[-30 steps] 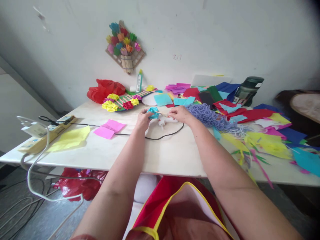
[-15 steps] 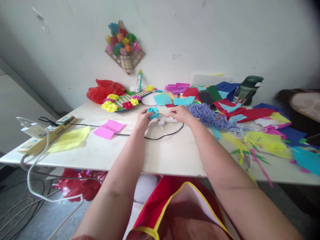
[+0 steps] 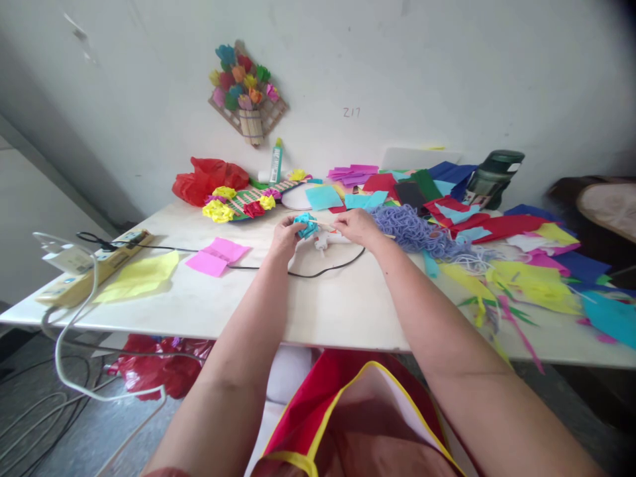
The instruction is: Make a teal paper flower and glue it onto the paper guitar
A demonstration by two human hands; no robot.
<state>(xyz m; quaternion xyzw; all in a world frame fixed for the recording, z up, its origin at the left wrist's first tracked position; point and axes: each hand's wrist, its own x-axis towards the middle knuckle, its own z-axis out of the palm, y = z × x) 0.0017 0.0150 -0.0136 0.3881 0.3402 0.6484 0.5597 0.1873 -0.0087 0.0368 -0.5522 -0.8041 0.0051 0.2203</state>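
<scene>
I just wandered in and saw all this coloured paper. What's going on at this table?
A person is working with bare hands at a white table. The left hand holds a small blue paper flower, and the right hand pinches what looks like a thin stick right beside it. A white glue gun with a black cord lies between the hands. Purple yarn and coloured paper scraps are heaped on the right; a pink sheet lies on the left.

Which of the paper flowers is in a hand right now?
The blue flower, gripped by the left hand; the yellow flower and red flower sit apart on the striped board behind.
</scene>
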